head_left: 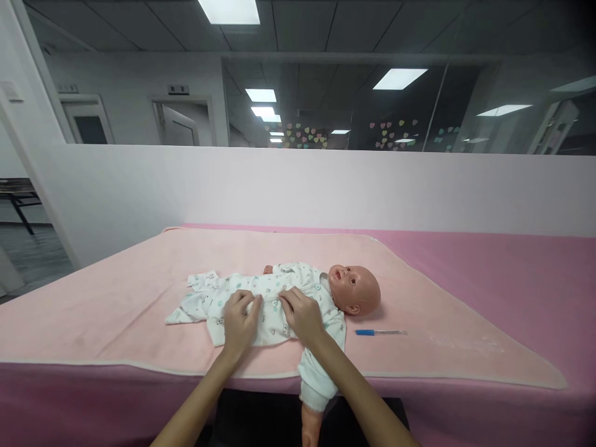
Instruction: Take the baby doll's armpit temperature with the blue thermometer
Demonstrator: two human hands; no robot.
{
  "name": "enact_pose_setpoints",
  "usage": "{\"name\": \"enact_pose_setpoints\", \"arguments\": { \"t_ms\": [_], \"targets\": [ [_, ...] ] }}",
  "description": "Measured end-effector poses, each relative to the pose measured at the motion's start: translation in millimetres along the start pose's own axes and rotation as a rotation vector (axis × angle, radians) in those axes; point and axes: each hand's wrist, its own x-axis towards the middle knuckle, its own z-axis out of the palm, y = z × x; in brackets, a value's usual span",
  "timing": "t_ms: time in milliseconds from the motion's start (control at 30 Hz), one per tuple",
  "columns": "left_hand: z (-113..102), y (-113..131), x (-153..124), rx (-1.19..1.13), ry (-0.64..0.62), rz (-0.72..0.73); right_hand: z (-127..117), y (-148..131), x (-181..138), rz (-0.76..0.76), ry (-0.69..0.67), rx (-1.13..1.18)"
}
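Note:
A baby doll [356,288] lies on its back across a peach blanket [139,298], head to the right. It wears a white printed baby outfit [274,323], whose trouser legs lie flat at the left. My left hand [241,320] pinches the cloth at the doll's lower belly. Higher up, at the chest, my right hand [302,313] has its fingers closed on the outfit's front. One doll arm [311,425] hangs over the near edge, under my right forearm. On the far side the doll's other hand [268,269] pokes out of its sleeve.
A blue-capped pen-like stick [372,333] lies on the blanket near the doll's head. The pink table cover [488,279] shows beyond the blanket. Behind stands a white partition [326,189] with glass above it. A black object [261,413] is below the table's front edge.

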Motion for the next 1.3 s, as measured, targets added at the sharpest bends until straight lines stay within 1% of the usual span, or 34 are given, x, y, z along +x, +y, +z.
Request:
{"name": "enact_pose_setpoints", "arguments": {
  "t_ms": [67,133,200,267,333,400,467,533,633,833,967,1067,1133,1233,1300],
  "targets": [
    [-1,-3,1,-0.035,0.115,-0.086,0,0,0,0.004,0.006,0.001],
    [-1,-4,1,-0.028,0.175,-0.117,0,0,0,0.006,0.009,0.006],
    [-1,-2,0,0.011,0.215,-0.106,-1,0,0,0.009,0.008,0.01],
    [-1,1,-1,0.085,0.212,-0.032,-1,0,1,0.01,0.003,0.01],
    [1,5,-2,0.182,0.123,0.098,-2,0,1,0.005,-0.004,0.008],
    [3,8,-3,0.253,-0.018,0.214,-2,0,0,0.001,-0.011,0.003],
    [3,11,-3,0.288,-0.13,0.269,-1,0,0,0.005,-0.015,-0.004],
    [4,13,-2,0.3,-0.18,0.272,-1,0,-1,0.013,-0.014,-0.014],
    [4,13,-1,0.296,-0.189,0.247,1,0,-1,0.035,0.002,-0.029],
    [4,12,-1,0.271,-0.204,0.202,2,0,0,0.125,0.07,-0.063],
    [4,11,-1,0.232,-0.183,0.175,0,0,1,0.159,0.088,-0.072],
    [4,8,0,0.188,-0.145,0.131,-2,1,2,0.191,0.12,-0.068],
    [3,4,0,0.178,-0.091,0.082,-2,1,1,0.206,0.153,-0.077],
    [2,-2,2,0.155,0.018,-0.042,-2,2,1,0.222,0.181,-0.102],
    [1,-4,2,0.133,0.061,-0.106,-1,3,2,0.235,0.181,-0.121]
  ]
}}
